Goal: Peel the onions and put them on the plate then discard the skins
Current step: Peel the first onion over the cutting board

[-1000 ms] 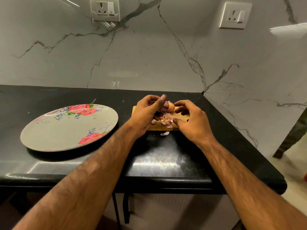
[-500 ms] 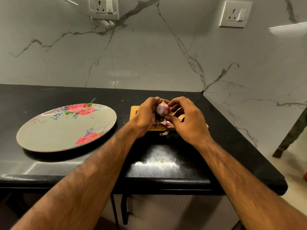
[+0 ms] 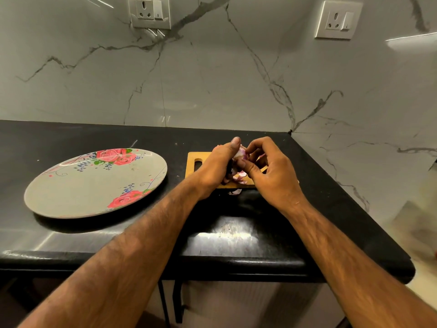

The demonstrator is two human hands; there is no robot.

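Observation:
A small purple onion is held above the wooden cutting board. My left hand grips it from the left, thumb over its top. My right hand pinches it from the right with thumb and fingertips. Loose pinkish skins lie on the board under my hands, and one piece of skin lies on the counter just off the board's front edge. The grey floral plate sits to the left with nothing on it.
The black counter ends at a marble wall corner on the right and behind. Two wall sockets sit high on the wall. The floor drops away past the counter's right end.
Both hands lifted the onion off the board and closed around it. My right hand moved in from the board to pinch the onion.

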